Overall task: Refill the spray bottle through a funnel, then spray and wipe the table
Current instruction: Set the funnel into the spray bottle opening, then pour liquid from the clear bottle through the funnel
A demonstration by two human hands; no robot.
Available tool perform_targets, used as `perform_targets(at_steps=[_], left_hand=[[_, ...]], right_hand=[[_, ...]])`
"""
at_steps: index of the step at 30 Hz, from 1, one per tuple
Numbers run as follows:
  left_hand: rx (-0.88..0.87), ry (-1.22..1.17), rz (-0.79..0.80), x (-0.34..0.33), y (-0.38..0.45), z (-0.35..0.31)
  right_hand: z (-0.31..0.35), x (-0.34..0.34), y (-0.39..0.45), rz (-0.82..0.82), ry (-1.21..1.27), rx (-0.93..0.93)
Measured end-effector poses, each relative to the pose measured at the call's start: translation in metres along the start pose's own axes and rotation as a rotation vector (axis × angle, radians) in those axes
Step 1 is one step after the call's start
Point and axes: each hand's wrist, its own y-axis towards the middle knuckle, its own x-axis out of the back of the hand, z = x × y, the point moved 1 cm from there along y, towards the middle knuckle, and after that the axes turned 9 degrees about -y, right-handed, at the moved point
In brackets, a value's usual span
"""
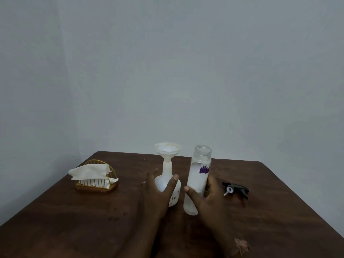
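A person's two hands work at the middle of a dark brown wooden table (74, 220) set against a plain pale grey wall (167, 62). The left hand (158, 194), a ring on one finger, is spread around the round body of a small white plastic spray bottle (168, 180), thumb and fingers touching its sides. A white plastic funnel (168, 149) stands upright in the bottle's neck. Just beside it, at three o'clock, the right hand (206, 196) is wrapped around the lower half of a tall clear refill bottle with a purple label (200, 174). That bottle is uncapped, tilted slightly to the right, and holds white liquid up to its shoulder. Further toward three o'clock, a black trigger spray head (236, 189) lies on its side on the tabletop. At nine o'clock, well apart, white paper napkins (91, 171) sit in a gold wire holder (95, 186).
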Motion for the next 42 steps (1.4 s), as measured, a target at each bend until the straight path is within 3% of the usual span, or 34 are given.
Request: perform_targets(at_steps=[3,6,9,17,20,23,37,42], left_hand=[[-0.034,-0.125,-0.052,0.001,0.005,-0.012],[-0.071,-0.252,-0.001,-0.002,0.022,-0.025],[-0.081,-0.170,0.071,-0.010,0.033,-0.032],[-0.140,0.006,0.034,-0.016,0.014,-0.028],[-0.135,-0.117,0.033,-0.011,0.013,-0.032],[-0.113,-0.402,0.049,-0.009,0.019,-0.042],[-0.214,-0.561,0.035,-0.021,0.015,-0.051],[-0.231,-0.517,-0.002,-0.020,0.020,-0.047]], right_hand=[[0.001,-0.001,-0.001,-0.054,-0.017,0.024],[0.006,-0.005,0.002,-0.101,-0.037,0.063],[0.006,-0.010,0.005,-0.132,-0.037,0.078],[0.001,-0.009,0.005,-0.198,-0.062,0.120],[-0.001,-0.006,0.004,-0.205,-0.056,0.106],[-0.001,-0.005,0.007,-0.209,-0.045,0.116],[0.025,0.021,0.036,-0.149,-0.064,0.248],[0.058,0.050,0.072,0.043,-0.139,0.346]])
